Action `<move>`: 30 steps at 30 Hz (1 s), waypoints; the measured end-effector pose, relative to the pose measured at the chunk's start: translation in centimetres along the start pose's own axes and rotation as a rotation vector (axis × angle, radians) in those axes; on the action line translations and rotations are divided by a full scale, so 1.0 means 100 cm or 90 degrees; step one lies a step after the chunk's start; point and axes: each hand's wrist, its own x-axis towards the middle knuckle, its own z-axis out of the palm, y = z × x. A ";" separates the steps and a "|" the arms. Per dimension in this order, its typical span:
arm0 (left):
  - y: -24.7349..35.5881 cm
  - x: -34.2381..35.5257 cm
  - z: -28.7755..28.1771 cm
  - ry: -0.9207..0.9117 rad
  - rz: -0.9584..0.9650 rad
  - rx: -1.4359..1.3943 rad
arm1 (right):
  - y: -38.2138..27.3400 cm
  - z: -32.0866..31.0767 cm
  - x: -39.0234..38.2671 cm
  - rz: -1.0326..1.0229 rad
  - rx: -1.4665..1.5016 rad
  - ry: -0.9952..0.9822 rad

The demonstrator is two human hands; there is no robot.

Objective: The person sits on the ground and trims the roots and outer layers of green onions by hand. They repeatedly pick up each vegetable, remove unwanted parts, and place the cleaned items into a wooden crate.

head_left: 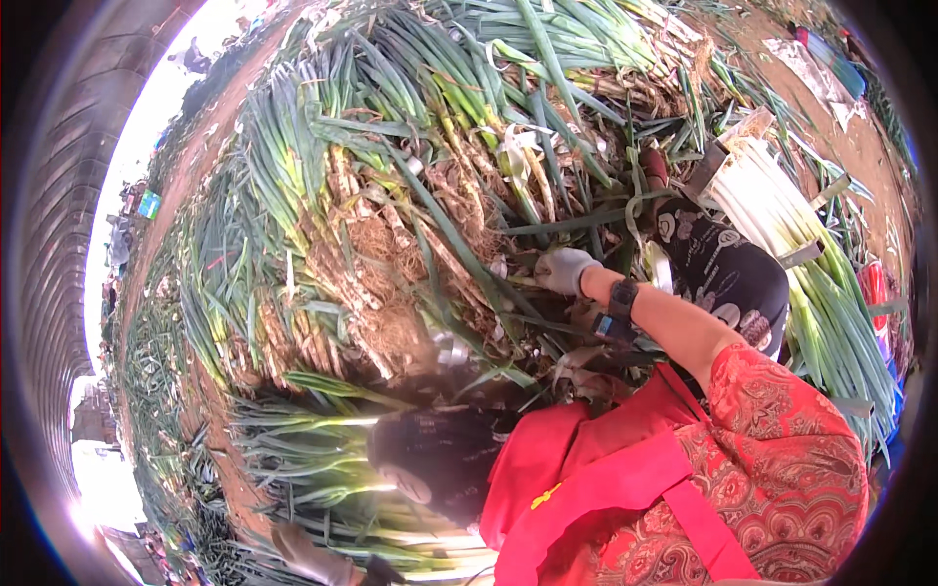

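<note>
My right hand [565, 271], in a white glove with a dark watch at the wrist, reaches into the big heap of muddy, rooted green onions [381, 244], its fingers curled round a pale stalk [523, 281]. My left hand [308, 552], also gloved, is low at the left beside green onions with long white stalks [440, 537]; haze blurs it and its fingers are unclear. Cleaned green onions [791, 234] lie bundled at the right, their white ends against a metal piece [703, 176]. My dark printed knees [733, 264] and red apron [576, 479] are below.
A dirt strip [166, 273] runs along the left, under a long arched covering [68, 195], with more loose leaves beside it. At the upper right are bare ground [772, 29] and a pale crumpled sheet [821, 78]. A red object [874, 293] stands at the right edge.
</note>
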 end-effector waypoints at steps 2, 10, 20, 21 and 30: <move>0.019 -0.014 0.079 -0.232 0.451 0.271 | 0.003 -0.016 0.028 0.002 0.000 -0.037; 0.078 -0.155 0.360 -0.632 -0.120 -0.255 | 0.092 -0.037 0.126 0.187 0.140 0.283; -0.009 -0.122 0.379 -0.650 -0.251 -0.183 | 0.051 -0.092 0.159 0.157 0.152 0.162; -0.009 -0.124 0.378 -0.659 -0.242 -0.195 | 0.047 -0.098 0.155 0.133 0.135 0.155; 0.010 -0.138 0.380 -0.701 -0.246 -0.165 | 0.006 -0.159 0.133 0.021 0.502 0.225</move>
